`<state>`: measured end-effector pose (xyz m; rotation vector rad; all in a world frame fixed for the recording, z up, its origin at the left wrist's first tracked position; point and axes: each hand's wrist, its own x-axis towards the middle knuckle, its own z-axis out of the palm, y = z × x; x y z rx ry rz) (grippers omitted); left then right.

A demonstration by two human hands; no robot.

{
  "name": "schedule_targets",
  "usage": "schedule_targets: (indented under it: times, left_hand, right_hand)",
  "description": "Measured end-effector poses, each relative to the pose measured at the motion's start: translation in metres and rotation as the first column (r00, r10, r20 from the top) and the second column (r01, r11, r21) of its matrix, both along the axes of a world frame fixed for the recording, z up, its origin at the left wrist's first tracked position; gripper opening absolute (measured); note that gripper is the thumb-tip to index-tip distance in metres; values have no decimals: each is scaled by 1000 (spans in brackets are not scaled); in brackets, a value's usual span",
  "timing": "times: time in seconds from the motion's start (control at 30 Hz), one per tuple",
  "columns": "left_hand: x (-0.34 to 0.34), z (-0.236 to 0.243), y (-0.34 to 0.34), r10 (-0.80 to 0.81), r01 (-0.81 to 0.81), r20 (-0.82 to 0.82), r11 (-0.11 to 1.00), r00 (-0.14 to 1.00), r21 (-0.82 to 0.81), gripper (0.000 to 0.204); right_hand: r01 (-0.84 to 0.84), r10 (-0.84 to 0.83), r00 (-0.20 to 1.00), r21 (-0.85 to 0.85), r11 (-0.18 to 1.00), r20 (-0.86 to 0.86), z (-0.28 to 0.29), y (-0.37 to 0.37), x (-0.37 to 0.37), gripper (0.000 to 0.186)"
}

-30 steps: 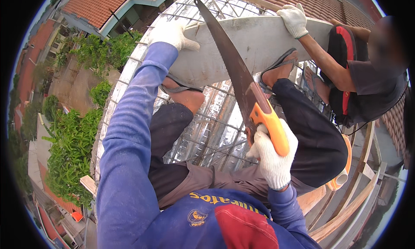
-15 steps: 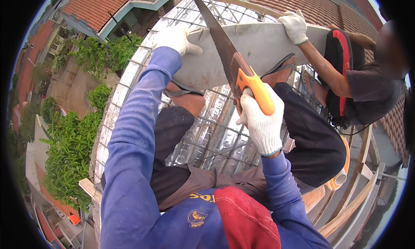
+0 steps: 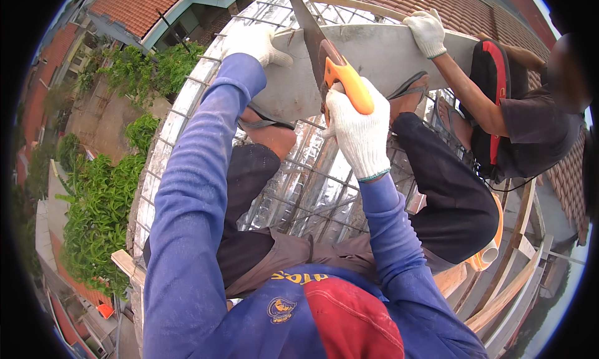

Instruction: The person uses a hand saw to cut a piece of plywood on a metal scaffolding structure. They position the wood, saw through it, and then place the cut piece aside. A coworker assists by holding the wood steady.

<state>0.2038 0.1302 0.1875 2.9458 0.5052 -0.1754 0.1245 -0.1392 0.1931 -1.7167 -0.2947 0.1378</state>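
Board: it was long, flat and grey, and it stretched crosswise above the grid of steel bars.
Saw: its blade passed over the left part of the board and reached beyond the far edge, where the tip went out of view; whether the teeth touched the board, I could not tell.
Right hand: in a white knitted glove, it was on the near side of the board, with the fingers closed around the orange handle of the saw.
Left hand: also gloved, it was at the left end of the board, the thumb spread well away and lying over the grey face; the other fingers were not clear enough, so I could not tell how far they were bent.
Co-worker: this person, in dark clothes with a red stripe, was at the right end of the board, and one gloved hand rested over its far edge.
Feet: the left foot and right foot, both in dark sandals, stood along the near side of the board.
Wooden strip: it lay beyond the far edge of the board.
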Motion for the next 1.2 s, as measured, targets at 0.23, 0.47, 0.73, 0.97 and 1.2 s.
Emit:
schedule_targets:
  times: [0.23,0.47,0.73,0.97,1.2]
  left_hand:
    - [8,-16,36,-15,11,-95,999,995,-42,74]
    - [1,8,0,23,-22,-64,999,998,28,74]
    - [11,-15,34,-29,28,-84,1000,996,-9,80]
    - [13,-11,17,2,-2,-5,1000,1000,-15,91]
    - [7,-10,26,17,-18,-66,1000,998,-16,73]
  right_hand:
    - [-5,5,1000,-197,980,2,-19,-119,-119,22]
    - [-8,19,985,-61,998,169,-15,12,11,12]
    - [60,-71,995,-139,988,-75,-39,-122,-134,12]
    - [-102,104,987,-21,995,126,-8,9,26,12]
    - [21,-21,1000,-288,957,3,-22,-128,-143,17]
